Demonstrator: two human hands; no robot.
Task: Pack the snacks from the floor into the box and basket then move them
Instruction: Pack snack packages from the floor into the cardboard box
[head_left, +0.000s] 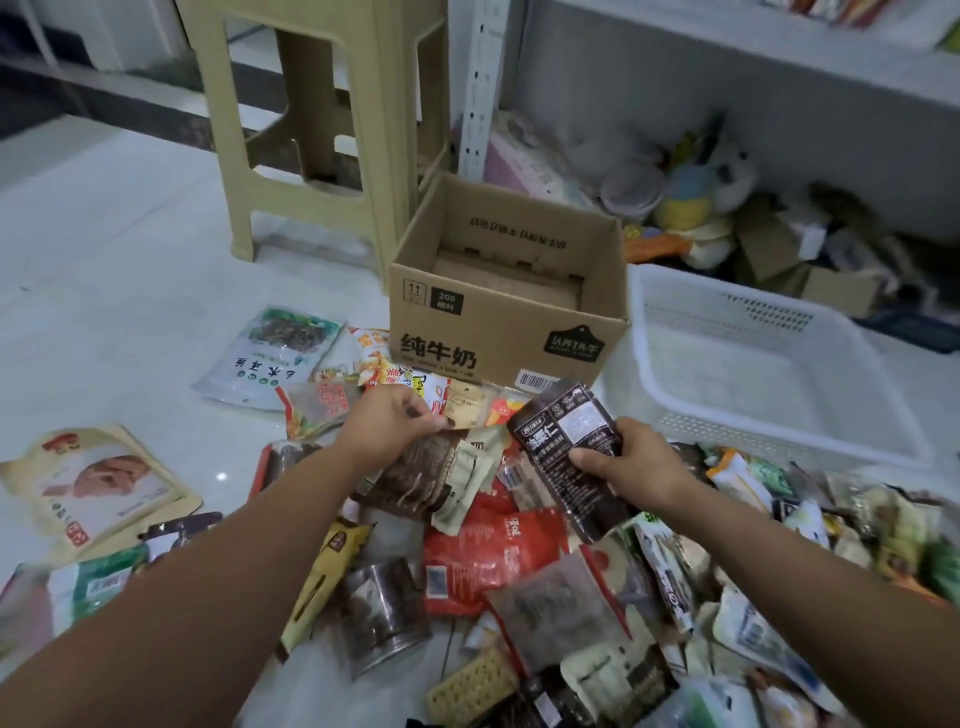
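Here, the left hand (387, 423) pinches a brown packet (421, 480) and the right hand (641, 462) grips a dark packet (566, 441) above the snack pile (488, 551); box (519, 332) and basket (753, 374) stand just beyond the 2 hands.

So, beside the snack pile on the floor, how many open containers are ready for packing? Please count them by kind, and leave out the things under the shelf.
Box: 1
Basket: 1
Total: 2, both empty
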